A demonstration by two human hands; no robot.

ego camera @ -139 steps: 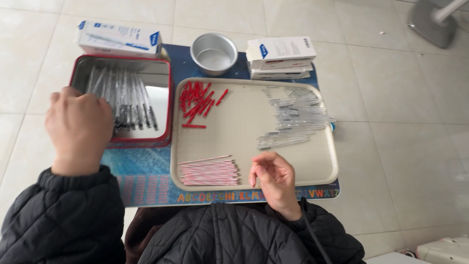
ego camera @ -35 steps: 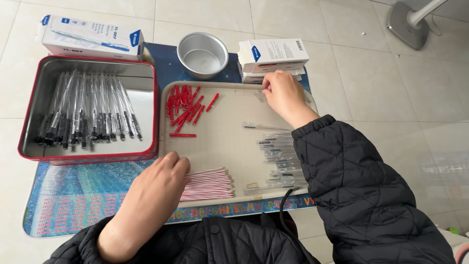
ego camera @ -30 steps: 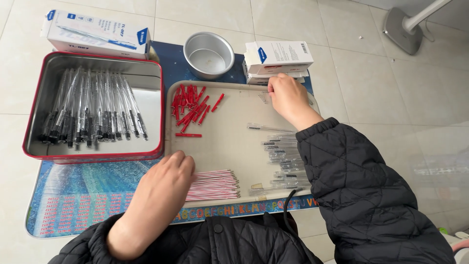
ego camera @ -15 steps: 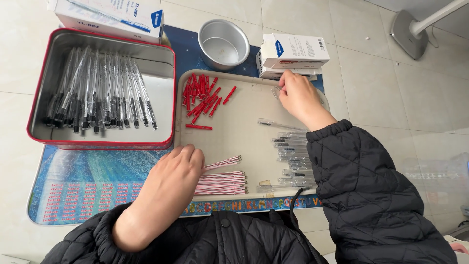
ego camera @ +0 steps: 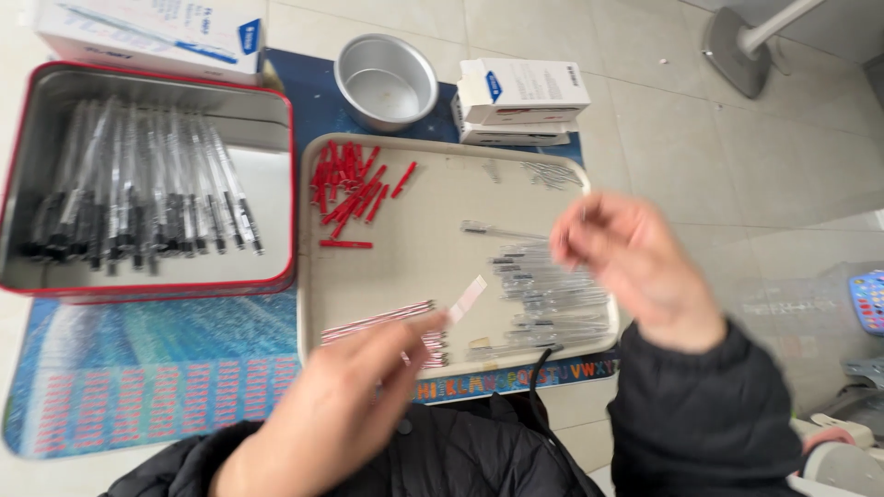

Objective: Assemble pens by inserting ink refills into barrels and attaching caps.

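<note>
Hands blurred above tray (ego camera: 313,304): left hand (ego camera: 331,414) pinched a pink refill (ego camera: 465,299) near the refill pile (ego camera: 378,322), right hand (ego camera: 626,258) curled, its grip unclear, over clear barrels (ego camera: 552,294); steadier hands would probably ease alignment.

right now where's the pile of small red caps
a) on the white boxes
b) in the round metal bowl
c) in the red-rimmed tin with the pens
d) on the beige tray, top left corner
d: the red caps lie loose on the beige tray near its top left corner, while the metal bowl looks empty and the red-rimmed tin holds only pens.
</note>
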